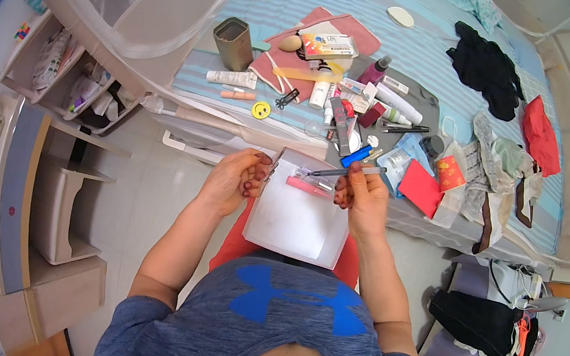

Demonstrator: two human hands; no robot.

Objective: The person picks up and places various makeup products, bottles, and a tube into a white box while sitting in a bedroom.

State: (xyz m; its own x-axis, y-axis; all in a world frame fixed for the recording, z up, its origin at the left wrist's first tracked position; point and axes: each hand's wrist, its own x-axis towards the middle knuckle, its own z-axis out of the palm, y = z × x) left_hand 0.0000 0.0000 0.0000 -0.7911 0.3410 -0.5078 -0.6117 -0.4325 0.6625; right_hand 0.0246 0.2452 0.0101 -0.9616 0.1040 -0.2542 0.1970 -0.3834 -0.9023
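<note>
A white open box (291, 228) rests on my lap, with a pink slim item (308, 186) and a clear piece near its far wall. My right hand (365, 200) is closed at the box's far right corner, pinching a dark, slim pen-like stick (342, 173) that points left over the box. Beside its fingertips shows a blue object (356, 156); whether the hand touches it I cannot tell. My left hand (240, 178) is closed at the box's left edge, fingertips on a thin, dark metallic piece (274, 164) whose kind is unclear.
Ahead, the bed carries a brown cup (233, 44), a white tube (231, 78), a yellow smiley disc (260, 110), several bottles and cosmetics, a red envelope (420, 188) and plastic bags (487, 166). Black clothing (485, 70) lies farther back. Shelves (80, 72) stand left; folded clothes (475, 327) lie right.
</note>
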